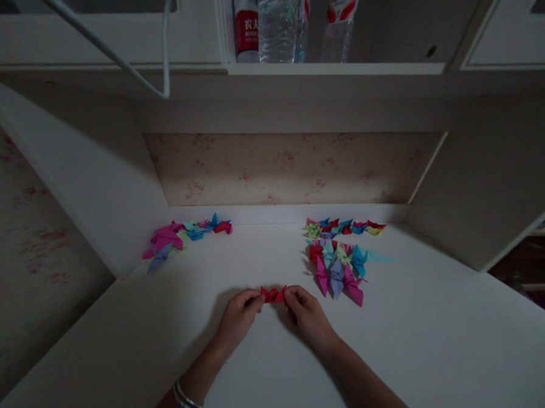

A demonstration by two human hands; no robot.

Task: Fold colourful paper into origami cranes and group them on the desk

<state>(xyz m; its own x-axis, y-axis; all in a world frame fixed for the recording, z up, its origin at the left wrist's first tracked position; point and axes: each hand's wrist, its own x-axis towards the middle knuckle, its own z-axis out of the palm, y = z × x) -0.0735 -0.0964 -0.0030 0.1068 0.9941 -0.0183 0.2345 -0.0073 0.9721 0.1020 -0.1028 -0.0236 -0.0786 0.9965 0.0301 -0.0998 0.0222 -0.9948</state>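
Observation:
A small red folded-paper piece (273, 296) with pointed ends is stretched between my two hands, just above the white desk (281, 374). My left hand (240, 315) pinches its left end between thumb and fingers. At the other end, my right hand (308, 315) pinches the right tip the same way. Right of my right hand lies a cluster of colourful folded paper cranes (336, 267) in pink, purple, blue, green and red. Behind that cluster runs a row of smaller folded paper pieces (345, 227).
More paper cranes (167, 239) lie at the back left, against the side panel. Overhead, an open shelf (333, 68) holds several plastic bottles (278, 24). A white cable (109, 48) hangs down at the upper left. Side panels (494, 168) bound the desk.

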